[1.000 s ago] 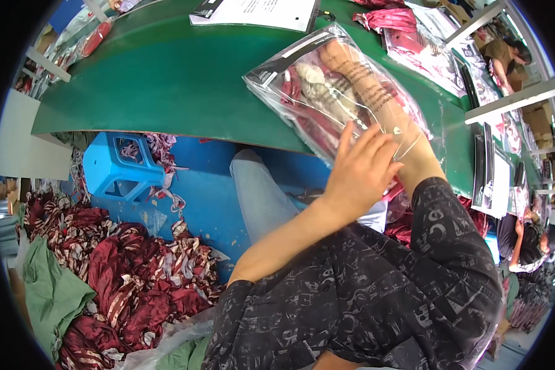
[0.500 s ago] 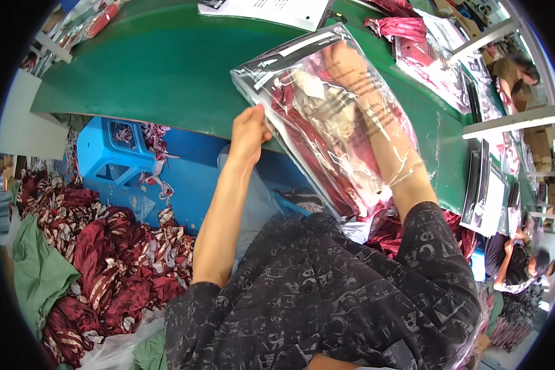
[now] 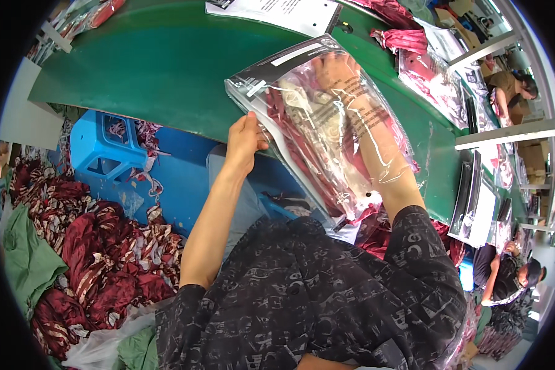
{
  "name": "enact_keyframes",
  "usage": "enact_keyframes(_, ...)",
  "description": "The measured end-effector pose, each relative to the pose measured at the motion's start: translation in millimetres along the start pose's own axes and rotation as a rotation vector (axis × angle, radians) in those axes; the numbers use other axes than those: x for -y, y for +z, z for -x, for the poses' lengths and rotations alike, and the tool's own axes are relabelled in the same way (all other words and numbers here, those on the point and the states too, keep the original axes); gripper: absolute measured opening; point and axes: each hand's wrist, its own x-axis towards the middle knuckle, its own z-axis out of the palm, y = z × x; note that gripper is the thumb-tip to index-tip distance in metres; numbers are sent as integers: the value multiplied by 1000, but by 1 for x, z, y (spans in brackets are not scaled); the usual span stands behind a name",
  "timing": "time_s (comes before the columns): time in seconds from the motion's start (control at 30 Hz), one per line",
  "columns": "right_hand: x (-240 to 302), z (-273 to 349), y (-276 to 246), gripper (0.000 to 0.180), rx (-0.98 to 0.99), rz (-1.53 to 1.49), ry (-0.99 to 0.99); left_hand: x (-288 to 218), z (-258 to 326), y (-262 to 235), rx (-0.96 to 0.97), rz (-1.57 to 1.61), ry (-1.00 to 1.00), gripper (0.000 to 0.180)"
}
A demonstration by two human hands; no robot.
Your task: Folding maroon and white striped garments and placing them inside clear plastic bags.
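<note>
A clear plastic garment bag (image 3: 277, 61) with a dark printed band lies tilted across the green table's near edge. Inside it is a folded dark red and cream garment (image 3: 308, 117) with a white sheet along one side. My left hand (image 3: 243, 143) pinches the bag's left edge between thumb and fingers. Reaching into the bag up to the forearm, my right hand (image 3: 336, 71) shows through the plastic near the banded end. Its fingers look stretched out over the garment, partly blurred by glare.
The green table (image 3: 148, 68) curves ahead. White printed bags (image 3: 283, 13) lie at its far side, more packed garments (image 3: 431, 86) at the right. A blue stool (image 3: 105, 145) stands left, beside a heap of red patterned cloth (image 3: 105, 246). Other people sit at the right beyond metal bars (image 3: 512, 132).
My right hand's fingers, curled before inside the bag, now look more spread. The bag and both hands have shifted slightly left and nearer in view; my left hand keeps its pinch.
</note>
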Motion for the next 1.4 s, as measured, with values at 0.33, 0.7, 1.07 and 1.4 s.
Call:
enact_keyframes(0.33,10,8,-9,57,-100,115,-82,-3,14,0,-36,-25,-40,31)
enact_keyframes(0.7,5,15,-17,67,186,-245,-141,-5,5,13,-58,9,-1,32)
enact_keyframes(1.07,44,76,-40,63,-102,115,-335,0,1,15,-65,77,-28,31)
enact_keyframes(1.4,63,94,9,58,27,-49,-515,7,-3,20,-80,-2,-15,30)
